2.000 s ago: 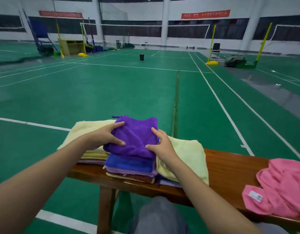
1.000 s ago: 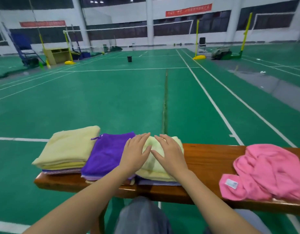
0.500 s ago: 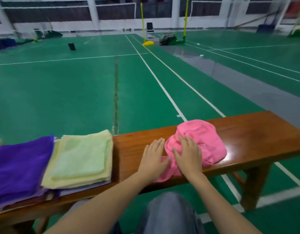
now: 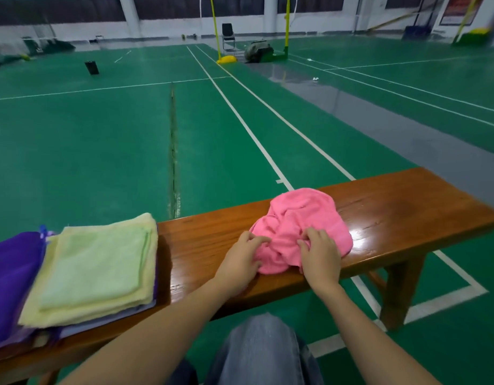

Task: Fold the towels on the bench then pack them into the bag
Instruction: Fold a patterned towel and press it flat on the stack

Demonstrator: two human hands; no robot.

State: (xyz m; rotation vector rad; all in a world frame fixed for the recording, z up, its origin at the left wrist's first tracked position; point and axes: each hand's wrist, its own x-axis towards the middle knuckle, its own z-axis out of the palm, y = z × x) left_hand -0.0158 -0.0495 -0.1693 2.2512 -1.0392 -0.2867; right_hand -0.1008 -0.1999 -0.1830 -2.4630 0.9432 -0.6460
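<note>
A folded purple towel (image 4: 9, 279) lies at the left end of the tabletop (image 4: 407, 215). Just beside it a folded pale green towel (image 4: 95, 268) tops a yellow towel (image 4: 141, 222). Further right, apart from these, a crumpled pink towel (image 4: 304, 215) sits bunched near the front edge. The left hand (image 4: 240, 262) pinches its left edge with curled fingers. The right hand (image 4: 319, 259) grips its folds, both forearms reaching forward.

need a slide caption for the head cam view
Left hand and right hand grip a crumpled pink towel on a wooden bench beside folded towels.
</note>
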